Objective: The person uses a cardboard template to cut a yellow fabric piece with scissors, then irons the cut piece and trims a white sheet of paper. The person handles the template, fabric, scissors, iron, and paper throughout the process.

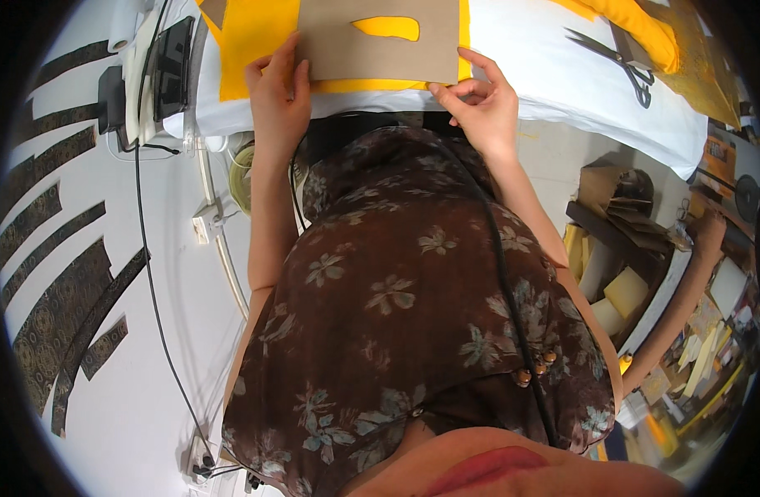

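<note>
From where I stand, the head view shows a taupe cardboard sheet [380, 63] on yellow cloth [255, 33], near the person's edge of the white-covered table [554, 95]; its near edge runs left to right, while its far side passes out of sight, so I cannot tell its long axis; its cutout [388, 30] lies lengthwise across, the narrow tip pointing left, the blunt end right, yellow showing through.

The hands are well apart; the left hand [279, 93] touches the sheet's left edge, thumb and forefinger spread; the right hand [489, 101] is at the near right corner, thumb by the near edge, forefinger along the side; whether either pinches the card, I cannot tell. To the right lie black-handled scissors [622, 63], blades pointing away and leftward.
</note>
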{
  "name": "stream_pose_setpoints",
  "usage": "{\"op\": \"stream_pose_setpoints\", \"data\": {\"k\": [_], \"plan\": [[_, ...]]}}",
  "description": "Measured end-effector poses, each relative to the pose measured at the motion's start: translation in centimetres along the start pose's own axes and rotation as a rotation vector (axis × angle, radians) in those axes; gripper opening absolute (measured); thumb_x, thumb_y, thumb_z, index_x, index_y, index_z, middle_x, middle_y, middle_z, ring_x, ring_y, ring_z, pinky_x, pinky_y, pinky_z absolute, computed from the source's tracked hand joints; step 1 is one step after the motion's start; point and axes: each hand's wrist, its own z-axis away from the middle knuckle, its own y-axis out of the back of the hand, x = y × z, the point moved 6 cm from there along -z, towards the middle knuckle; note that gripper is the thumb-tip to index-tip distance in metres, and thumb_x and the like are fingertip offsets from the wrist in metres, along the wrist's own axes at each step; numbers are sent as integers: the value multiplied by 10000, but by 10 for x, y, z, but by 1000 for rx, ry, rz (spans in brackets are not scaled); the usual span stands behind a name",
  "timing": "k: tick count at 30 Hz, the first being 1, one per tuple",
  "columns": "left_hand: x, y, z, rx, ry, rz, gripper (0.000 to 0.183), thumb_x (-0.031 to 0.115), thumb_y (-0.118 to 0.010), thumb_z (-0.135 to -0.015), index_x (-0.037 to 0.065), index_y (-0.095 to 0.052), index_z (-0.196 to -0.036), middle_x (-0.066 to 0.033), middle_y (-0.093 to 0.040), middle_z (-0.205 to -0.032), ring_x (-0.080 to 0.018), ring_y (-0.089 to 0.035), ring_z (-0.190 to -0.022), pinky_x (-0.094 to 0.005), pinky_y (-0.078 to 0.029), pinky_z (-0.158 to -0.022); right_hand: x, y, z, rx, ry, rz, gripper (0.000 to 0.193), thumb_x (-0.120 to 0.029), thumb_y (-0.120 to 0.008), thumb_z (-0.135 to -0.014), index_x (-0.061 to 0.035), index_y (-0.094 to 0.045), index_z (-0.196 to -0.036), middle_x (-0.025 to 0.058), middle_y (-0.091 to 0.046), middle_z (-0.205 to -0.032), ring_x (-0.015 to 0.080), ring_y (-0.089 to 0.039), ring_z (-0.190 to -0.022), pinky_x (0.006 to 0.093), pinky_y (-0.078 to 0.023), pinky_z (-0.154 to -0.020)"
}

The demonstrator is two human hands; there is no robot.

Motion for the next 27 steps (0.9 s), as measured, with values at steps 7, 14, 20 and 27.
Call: {"op": "stream_pose_setpoints", "data": {"k": [7,14,20,27], "plan": [[-4,23,3,135,28,75,351,25,-556,-960,59,-648,-1296,-118,-664,-1042,-236,-538,-1011,-330,-456,-905,2,18,1,31,-1,-34,630,-110,-815,-832,-48,-533,-1391,14,-687,-706,57,-606,-602,208,-492,-493],[-12,59,15,299,105,77,227,9,-599,-927,45,-712,-1121,-74,-706,-1137,-197,-621,-1018,-306,-466,-937,-16,170,-12,590,329,605,215,-201,-730,-922,-69,-753,-1090,49,-746,-856,90,-674,-743,248,-546,-627],[13,15,10,39,8,-18,518,124,-787,-825,44,-615,-1307,-97,-670,-1245,-278,-543,-1184,-384,-451,-1009,-29,211,-29,543,504,717,176,-186,-703,-942,-95,-754,-1083,66,-749,-1009,153,-706,-896,281,-576,-741],[17,11,12,-8,92,-89,588,162,-855,-784,79,-630,-1321,-88,-669,-1265,-245,-523,-1169,-367,-435,-1031,-22,45,0,66,560,470,305,-210,-841,-780,-65,-775,-1039,43,-611,-845,195,-544,-835,333,-489,-740]]}}
